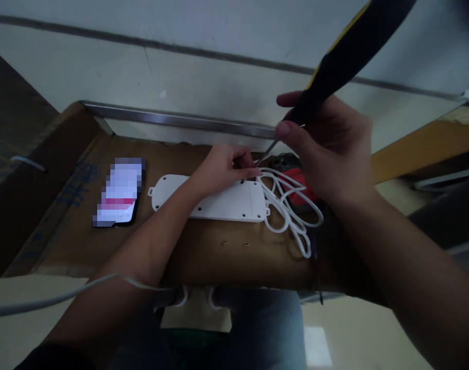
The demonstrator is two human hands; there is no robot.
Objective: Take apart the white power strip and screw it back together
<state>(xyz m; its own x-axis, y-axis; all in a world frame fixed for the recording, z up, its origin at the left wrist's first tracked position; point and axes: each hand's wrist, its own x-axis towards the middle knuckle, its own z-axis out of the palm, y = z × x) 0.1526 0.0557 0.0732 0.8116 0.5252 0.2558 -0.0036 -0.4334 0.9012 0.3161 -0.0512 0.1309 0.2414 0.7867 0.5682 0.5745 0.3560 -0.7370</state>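
A white power strip [219, 203] lies face down on a cardboard sheet [84, 241], several screw holes showing in its back. Its white cord [292, 210] is coiled at the right end. My right hand [327, 149] is closed round a black and yellow screwdriver [346, 51], whose metal tip points down at the strip's far edge. My left hand [227, 167] rests on that far edge with fingers pinched beside the tip; what they pinch is too small to make out. Two small screws [234, 243] lie loose in front of the strip.
A phone [121, 192] with a lit screen lies left of the strip. A red and black object [296, 180] sits under the cord. A metal bar [173, 119] runs along the far edge. A thin white cable [65, 294] crosses my left forearm. My jeans show below.
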